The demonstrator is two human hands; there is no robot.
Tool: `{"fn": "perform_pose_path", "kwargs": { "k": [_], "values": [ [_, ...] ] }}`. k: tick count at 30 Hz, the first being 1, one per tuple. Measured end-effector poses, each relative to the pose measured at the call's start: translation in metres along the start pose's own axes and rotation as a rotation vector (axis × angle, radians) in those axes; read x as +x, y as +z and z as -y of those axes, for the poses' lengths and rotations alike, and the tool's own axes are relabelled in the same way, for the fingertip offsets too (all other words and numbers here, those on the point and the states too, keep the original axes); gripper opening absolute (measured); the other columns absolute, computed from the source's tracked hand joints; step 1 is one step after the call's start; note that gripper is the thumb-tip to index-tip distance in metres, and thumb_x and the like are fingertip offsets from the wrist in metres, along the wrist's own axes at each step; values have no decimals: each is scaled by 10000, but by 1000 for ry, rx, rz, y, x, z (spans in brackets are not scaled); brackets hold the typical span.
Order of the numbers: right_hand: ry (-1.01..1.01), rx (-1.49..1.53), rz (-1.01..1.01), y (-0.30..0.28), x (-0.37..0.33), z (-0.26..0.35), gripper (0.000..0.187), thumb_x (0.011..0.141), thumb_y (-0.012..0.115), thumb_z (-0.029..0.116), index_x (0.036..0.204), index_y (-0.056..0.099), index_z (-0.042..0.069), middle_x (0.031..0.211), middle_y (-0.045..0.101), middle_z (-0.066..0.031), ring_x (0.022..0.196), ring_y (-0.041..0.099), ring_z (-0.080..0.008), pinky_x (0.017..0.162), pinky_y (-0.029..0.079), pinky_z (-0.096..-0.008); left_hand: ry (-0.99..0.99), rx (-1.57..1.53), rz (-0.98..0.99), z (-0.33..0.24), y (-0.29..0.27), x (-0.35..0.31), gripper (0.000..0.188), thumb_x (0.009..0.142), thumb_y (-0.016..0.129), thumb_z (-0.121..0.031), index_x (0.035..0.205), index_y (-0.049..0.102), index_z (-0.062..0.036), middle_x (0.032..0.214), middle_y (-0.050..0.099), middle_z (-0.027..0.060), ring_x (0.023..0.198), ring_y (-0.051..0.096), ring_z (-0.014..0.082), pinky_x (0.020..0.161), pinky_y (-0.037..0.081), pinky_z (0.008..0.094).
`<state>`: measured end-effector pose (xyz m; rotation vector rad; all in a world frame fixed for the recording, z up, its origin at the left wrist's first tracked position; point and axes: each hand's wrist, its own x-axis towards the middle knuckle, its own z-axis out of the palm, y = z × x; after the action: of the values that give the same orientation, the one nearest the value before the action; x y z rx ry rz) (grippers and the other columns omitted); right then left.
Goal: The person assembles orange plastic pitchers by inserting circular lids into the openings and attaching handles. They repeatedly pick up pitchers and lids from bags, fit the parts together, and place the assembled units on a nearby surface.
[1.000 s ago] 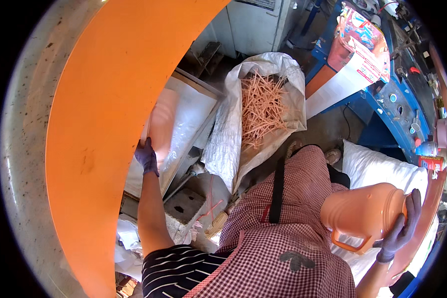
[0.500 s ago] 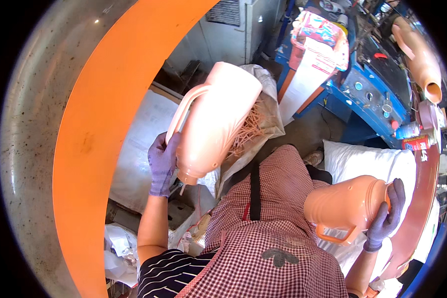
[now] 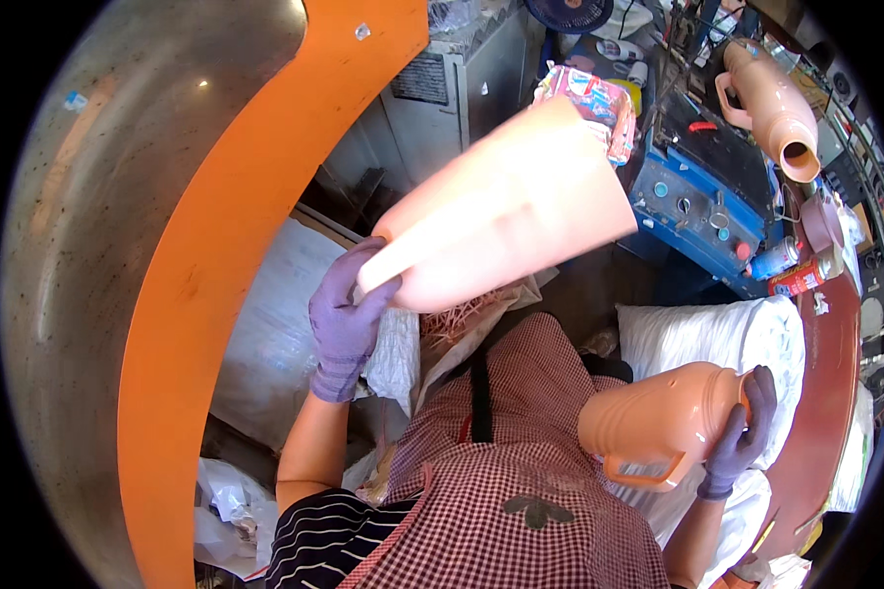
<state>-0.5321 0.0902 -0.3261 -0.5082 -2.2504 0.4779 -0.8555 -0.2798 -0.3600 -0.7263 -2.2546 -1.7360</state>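
A large peach plastic jug body [image 3: 506, 206] is held up by the gloved left hand [image 3: 344, 319], gripped at its handle. A second peach jug [image 3: 663, 422] is held on its side by the gloved right hand [image 3: 742, 432], above a white sack [image 3: 697, 329]. A third jug [image 3: 771, 98] is seen lying on the blue machine [image 3: 697, 201].

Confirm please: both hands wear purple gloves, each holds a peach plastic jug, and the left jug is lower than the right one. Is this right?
Not quite. In the head view the left hand holds its jug higher than the right hand's jug. The rest stands.
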Motion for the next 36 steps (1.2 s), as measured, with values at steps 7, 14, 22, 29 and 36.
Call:
{"fn": "perform_pose_path", "kwargs": {
  "k": [7,14,22,29,36],
  "values": [
    [-59,6,-31,2,2,5,326,843,521,32,1139,638,-37,1284,586,-210,1267,506,-378,1096,359,-463,-197,-308,8,-4,-5,9,368,784,736,-108,1103,642,48,1166,661,139,1063,631,223,932,492,355],
    [-78,-6,-39,5,3,11,326,815,562,31,1125,654,-8,1257,604,-197,1245,523,-388,1084,373,-465,-161,-1125,173,83,18,19,484,858,723,-268,1235,566,-8,1222,608,128,1145,577,256,1045,436,412],
    [-61,-56,-44,2,-2,12,349,768,536,6,1095,658,-8,1238,613,-194,1263,511,-392,1087,368,-477,-478,-1232,174,102,39,13,435,868,708,-241,1218,569,-23,1225,600,122,1174,568,266,1070,421,431],
    [-52,-54,-64,2,-3,9,314,816,546,47,1105,659,2,1248,612,-187,1273,505,-390,1091,364,-481,-489,-1239,162,100,49,15,420,876,702,-244,1215,574,-32,1200,602,111,1176,568,266,1076,415,434],
    [-55,-49,-50,2,-1,8,317,837,539,57,1132,644,1,1243,615,-182,1269,504,-394,1092,360,-485,-485,-1258,119,99,57,13,405,883,695,-246,1212,579,-42,1175,605,100,1178,568,266,1082,408,438]
  ]
}}
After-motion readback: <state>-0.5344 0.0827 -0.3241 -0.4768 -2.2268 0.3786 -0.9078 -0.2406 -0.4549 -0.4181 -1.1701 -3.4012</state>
